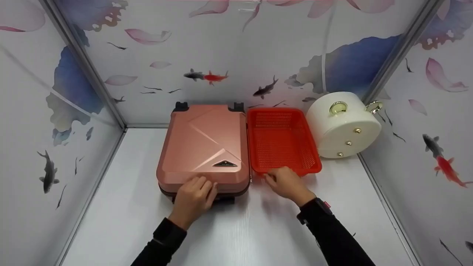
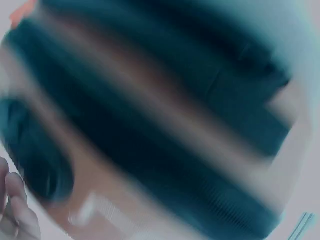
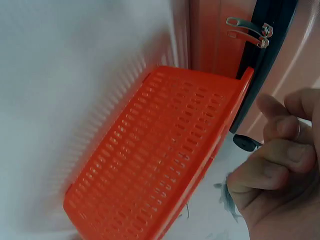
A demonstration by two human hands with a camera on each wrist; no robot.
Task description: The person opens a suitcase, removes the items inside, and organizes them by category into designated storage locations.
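A rose-pink hard-shell suitcase (image 1: 207, 129) lies flat with its wheels toward the back wall. My left hand (image 1: 194, 199), fingers loosely bent, is at its front edge and holds nothing. In the left wrist view its fingers (image 2: 17, 205) show at the lower left, beside the blurred dark bands of the suitcase. To the right of the suitcase stands a red perforated plastic basket (image 1: 279, 144). My right hand (image 1: 288, 184) is at the basket's front rim. The right wrist view shows its loosely curled fingers (image 3: 282, 165) apart from the basket (image 3: 145, 155), gripping nothing.
A white drum-shaped case (image 1: 343, 125) with gold handles and studs stands right of the basket, close against it. Printed panels (image 1: 236, 51) wall the white surface (image 1: 129, 192) at the back and both sides. Zip pulls (image 3: 250, 32) hang on the suitcase's side.
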